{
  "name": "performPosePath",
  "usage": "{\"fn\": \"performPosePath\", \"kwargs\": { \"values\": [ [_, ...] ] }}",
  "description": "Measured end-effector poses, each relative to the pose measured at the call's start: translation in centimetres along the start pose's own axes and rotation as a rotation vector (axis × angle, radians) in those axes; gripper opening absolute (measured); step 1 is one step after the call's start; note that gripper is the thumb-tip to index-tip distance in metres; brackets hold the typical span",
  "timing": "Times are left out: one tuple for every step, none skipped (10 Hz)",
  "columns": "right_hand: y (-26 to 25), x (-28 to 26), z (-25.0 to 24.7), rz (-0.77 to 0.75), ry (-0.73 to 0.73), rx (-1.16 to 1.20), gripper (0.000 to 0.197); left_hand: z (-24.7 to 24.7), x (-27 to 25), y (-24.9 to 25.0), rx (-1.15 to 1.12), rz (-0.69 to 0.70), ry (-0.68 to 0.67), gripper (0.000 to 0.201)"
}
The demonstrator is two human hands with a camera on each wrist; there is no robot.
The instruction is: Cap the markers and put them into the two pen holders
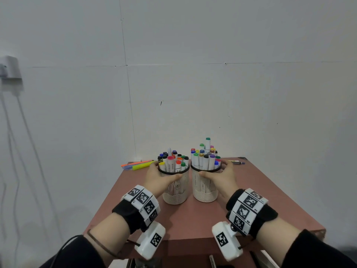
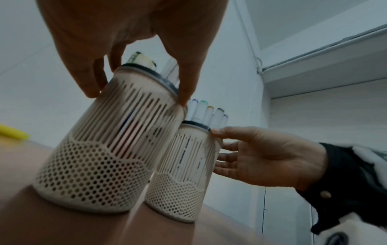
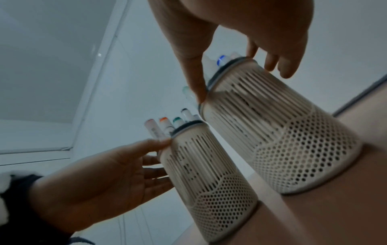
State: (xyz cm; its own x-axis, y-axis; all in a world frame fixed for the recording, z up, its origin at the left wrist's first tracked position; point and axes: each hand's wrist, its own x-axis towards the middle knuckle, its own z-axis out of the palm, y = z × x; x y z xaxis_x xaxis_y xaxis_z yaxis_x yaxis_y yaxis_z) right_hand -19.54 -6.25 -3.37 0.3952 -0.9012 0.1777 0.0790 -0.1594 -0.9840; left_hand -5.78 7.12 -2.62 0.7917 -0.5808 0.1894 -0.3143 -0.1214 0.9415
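Looks like the wrap-up stage: left hand [image 1: 158,177] and right hand [image 1: 222,177] each curl around a pen holder [image 1: 176,187] [image 1: 205,185] stuffed with capped markers [image 1: 204,157], standing side by side on the table [image 1: 270,200], so next probably just let go gently.

Two pen holders [image 1: 176,187] [image 1: 205,185] — both full of markers; two hands [image 1: 157,178] [image 1: 225,179].
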Motion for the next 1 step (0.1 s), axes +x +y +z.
{"fn": "performPosePath", "kwargs": {
  "values": [
    [-0.55,-0.75,-1.31,-0.115,0.03,-0.081,0.08,-0.87,-1.29,-0.17,0.004,0.061,0.059,0.075]
  ]
}}
